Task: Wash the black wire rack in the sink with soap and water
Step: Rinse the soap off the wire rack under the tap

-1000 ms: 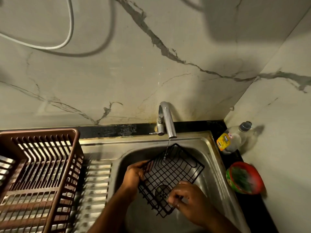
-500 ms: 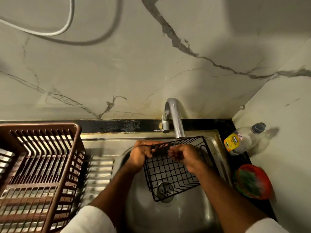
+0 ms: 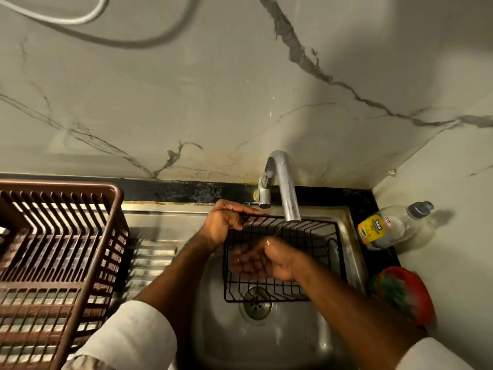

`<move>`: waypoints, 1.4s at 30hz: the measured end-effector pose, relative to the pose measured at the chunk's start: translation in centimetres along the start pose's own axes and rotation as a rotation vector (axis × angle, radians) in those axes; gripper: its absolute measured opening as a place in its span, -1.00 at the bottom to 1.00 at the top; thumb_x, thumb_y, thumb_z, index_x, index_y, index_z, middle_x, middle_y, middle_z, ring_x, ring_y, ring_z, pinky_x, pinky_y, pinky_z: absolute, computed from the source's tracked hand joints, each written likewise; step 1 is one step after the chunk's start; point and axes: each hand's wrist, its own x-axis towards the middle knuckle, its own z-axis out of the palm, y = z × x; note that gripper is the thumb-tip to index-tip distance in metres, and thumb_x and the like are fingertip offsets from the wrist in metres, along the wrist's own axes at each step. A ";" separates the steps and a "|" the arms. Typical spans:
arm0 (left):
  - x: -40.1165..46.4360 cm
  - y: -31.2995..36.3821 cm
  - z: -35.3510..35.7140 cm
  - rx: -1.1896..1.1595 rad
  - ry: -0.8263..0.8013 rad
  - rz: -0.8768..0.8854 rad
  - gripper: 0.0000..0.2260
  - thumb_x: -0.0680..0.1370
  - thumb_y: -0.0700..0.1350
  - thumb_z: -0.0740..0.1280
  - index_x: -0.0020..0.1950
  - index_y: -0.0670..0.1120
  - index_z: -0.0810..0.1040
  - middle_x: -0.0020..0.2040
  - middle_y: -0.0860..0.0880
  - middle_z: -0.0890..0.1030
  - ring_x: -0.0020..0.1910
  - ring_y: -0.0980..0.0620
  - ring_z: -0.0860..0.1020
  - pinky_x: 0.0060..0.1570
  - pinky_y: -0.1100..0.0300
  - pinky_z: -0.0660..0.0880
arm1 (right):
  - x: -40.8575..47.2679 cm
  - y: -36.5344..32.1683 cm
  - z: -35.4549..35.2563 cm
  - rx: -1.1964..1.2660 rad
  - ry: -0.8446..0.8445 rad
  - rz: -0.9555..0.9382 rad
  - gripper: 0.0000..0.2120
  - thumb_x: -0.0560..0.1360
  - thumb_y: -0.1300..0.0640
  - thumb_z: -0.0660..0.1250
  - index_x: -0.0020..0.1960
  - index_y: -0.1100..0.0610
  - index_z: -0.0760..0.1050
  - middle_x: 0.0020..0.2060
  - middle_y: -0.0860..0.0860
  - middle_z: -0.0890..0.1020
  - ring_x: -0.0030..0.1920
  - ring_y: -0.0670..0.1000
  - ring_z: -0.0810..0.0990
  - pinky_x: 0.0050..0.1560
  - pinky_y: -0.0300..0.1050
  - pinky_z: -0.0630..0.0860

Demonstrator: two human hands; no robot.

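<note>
Stainless steel sink basin, black wire rack held above it under the curved chrome tap, left hand curled round its top-left rim, right hand inside, blurred, fingers spread flat on the wires.

Under the tap, the left hand grips the top rim of the black wire rack over the sink. The right hand, blurred, lies inside the rack, below the tap.
</note>
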 end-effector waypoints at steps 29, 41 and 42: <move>-4.0 4.1 1.0 0.101 0.110 0.065 -0.58 0.37 -0.46 0.15 0.14 -0.34 0.63 -0.11 -0.02 0.76 -0.03 0.01 0.72 -0.04 0.22 0.62 | -2.2 -0.4 0.0 0.148 0.233 -0.295 -0.66 0.59 0.28 0.13 0.26 0.32 0.54 0.05 0.18 0.72 0.08 0.12 0.72 0.15 0.02 0.63; -4.1 3.3 -0.1 0.062 0.178 0.093 -0.57 0.36 -0.52 0.10 0.09 -0.37 0.64 -0.10 -0.13 0.75 -0.03 -0.10 0.73 -0.04 0.19 0.63 | -1.6 -0.2 -1.7 0.240 0.511 -0.298 -0.69 0.62 0.20 0.09 0.04 0.23 0.62 -0.11 0.14 0.75 -0.09 0.08 0.75 -0.10 -0.08 0.68; -4.1 3.1 -0.6 0.057 0.191 0.094 -0.59 0.37 -0.52 0.10 0.08 -0.42 0.62 -0.05 -0.22 0.74 0.01 -0.18 0.72 0.01 0.13 0.64 | -1.9 0.3 -2.7 0.171 0.538 -0.267 -0.69 0.62 0.19 0.10 0.04 0.23 0.62 -0.11 0.14 0.75 -0.08 0.07 0.75 -0.07 -0.07 0.67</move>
